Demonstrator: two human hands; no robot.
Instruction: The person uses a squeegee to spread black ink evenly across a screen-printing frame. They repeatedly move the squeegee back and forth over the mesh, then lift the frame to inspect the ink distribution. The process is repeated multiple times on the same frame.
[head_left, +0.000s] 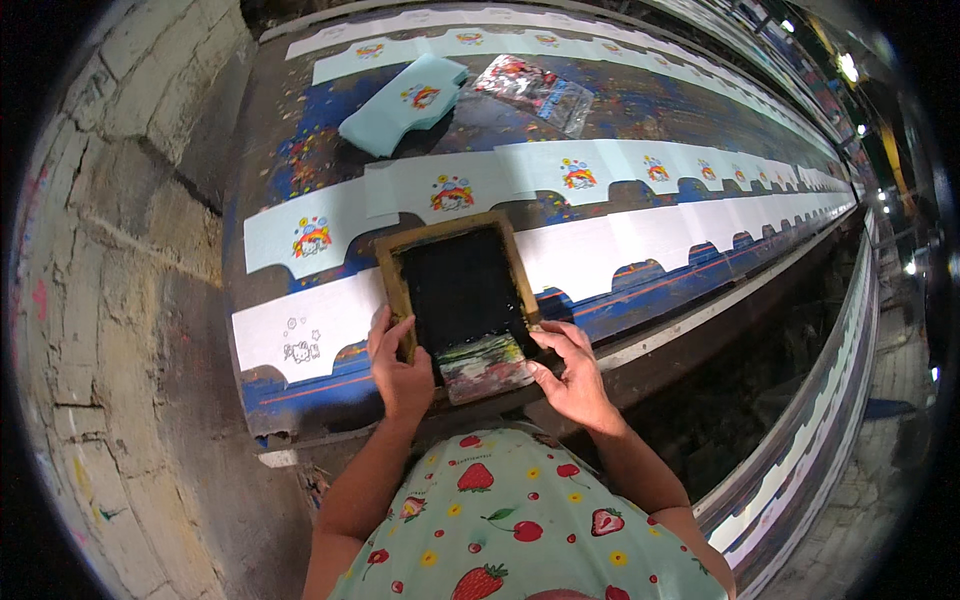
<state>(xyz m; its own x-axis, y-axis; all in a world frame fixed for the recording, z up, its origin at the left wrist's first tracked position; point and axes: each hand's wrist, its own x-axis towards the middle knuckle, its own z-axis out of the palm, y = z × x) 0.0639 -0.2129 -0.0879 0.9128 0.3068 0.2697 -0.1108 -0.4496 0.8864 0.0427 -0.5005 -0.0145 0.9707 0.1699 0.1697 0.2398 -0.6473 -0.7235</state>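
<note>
A wooden-framed printing screen (440, 233) lies on the near row of white cut pieces, its mesh covered in black ink. My left hand (400, 370) grips the left side of the frame, fingers outside and thumb toward the near end. At the right near corner, my right hand (572, 378) is closed with thumb and fingers around the edge. Between my hands a paint-stained squeegee or flat board (485, 370) lies across the screen's near end; its exact kind is unclear. Left of the frame, a white piece (270, 330) bears a black outline drawing.
Behind the screen runs a row of pale pieces (385, 185) with colourful rainbow prints. Farther back are a stack of mint pieces (395, 110) and a clear plastic bag (540, 88) on the paint-spattered table (300, 110). A brick wall (110, 260) stands close on the left.
</note>
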